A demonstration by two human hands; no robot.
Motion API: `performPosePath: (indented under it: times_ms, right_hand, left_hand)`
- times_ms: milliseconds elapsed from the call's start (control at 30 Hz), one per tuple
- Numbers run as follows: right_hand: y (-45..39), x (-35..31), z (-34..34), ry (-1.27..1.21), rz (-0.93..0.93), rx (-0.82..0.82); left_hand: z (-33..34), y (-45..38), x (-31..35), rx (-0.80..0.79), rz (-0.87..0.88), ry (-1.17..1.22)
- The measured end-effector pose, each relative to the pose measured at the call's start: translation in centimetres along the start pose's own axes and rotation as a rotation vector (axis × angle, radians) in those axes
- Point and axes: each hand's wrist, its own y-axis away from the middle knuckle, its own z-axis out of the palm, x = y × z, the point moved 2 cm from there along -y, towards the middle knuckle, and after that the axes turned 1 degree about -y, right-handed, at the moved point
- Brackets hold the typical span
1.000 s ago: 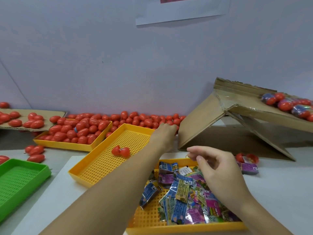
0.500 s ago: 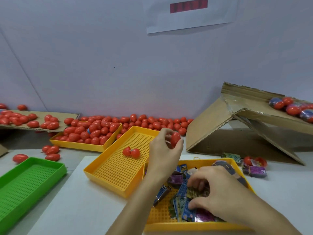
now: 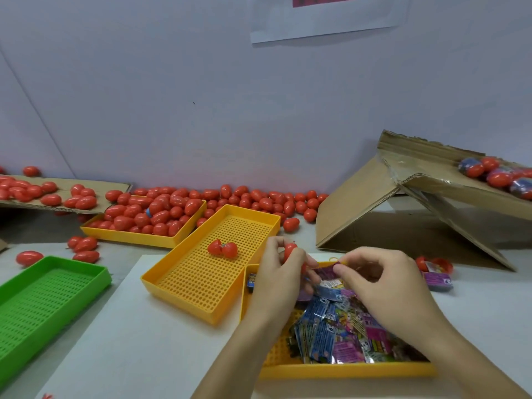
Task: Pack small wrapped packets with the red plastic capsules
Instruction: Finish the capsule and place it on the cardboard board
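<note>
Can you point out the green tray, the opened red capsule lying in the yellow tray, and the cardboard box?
green tray (image 3: 43, 300), head view, perforated floor.
opened red capsule (image 3: 222, 249), head view, its joined halves.
cardboard box (image 3: 354, 208), head view, leaning flap.

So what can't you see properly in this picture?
All in the head view:
- Red capsule: the left hand covers most of it, so open or closed is unclear.
- Purple packet: mostly behind the right hand.
- Packet print: too small to read.
- Wall paper: cut off by the top edge.
</note>
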Motion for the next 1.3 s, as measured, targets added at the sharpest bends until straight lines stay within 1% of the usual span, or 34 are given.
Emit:
performPosePath:
  times_ms: [100, 200, 333, 433, 533, 633, 733, 833, 900, 1033, 1167, 1300]
  right_hand:
    - [-0.1, 0.0, -0.3, -0.080, 0.050, 0.010]
    - [0.0, -0.2, -0.4, -0.147, 0.054, 0.023]
    - [0.0, -0.7, -0.5, -0.209, 0.035, -0.001]
    - [-0.1, -0.8, -0.7, -0.260, 0.031, -0.054]
    - [-0.3, -0.7, -1.1, -0.307, 0.043, -0.052]
    - [-0.5, -0.5, -1.4, -0.322, 0.058, -0.055]
    - [-0.5, -0.6, -1.4, -0.333, 0.071, -0.096]
    - [-0.4, -0.7, -1.5, -0.348, 0.083, -0.138]
    - [-0.4, -0.6, -1.6, -0.359, 0.103, -0.127]
    - [-0.5, -0.3, -1.8, -0.442, 0.159, -0.077]
    - [-0.5, -0.1, -1.7, -0.488, 0.191, -0.056]
    - [-0.5, 0.1, -1.3, -0.488, 0.187, -0.126]
  left_hand:
    - [-0.3, -0.2, -0.6, -0.004, -0.047, -0.013]
    - [-0.2, 0.0, -0.6, -0.043, -0.065, -0.106]
    - [0.3, 0.7, -0.2, -0.080, -0.033, -0.226]
    - [0.1, 0.7, -0.1, -0.091, -0.040, -0.234]
    - [-0.1, 0.7, 0.0, -0.103, -0.055, -0.238]
    - [0.0, 0.8, 0.1, -0.085, -0.051, -0.172]
    - [-0.1, 0.8, 0.5, -0.047, 0.018, -0.153]
    - [-0.1, 0.9, 0.7, -0.137, 0.070, -0.249]
    - [-0.1, 0.9, 0.5, -0.187, 0.041, -0.310]
    - [-0.4, 0.7, 0.4, -0.230, -0.008, -0.390]
    - [-0.5, 0.8, 0.5, -0.227, 0.001, -0.403]
    - [-0.4, 0.8, 0.6, -0.172, 0.077, -0.353]
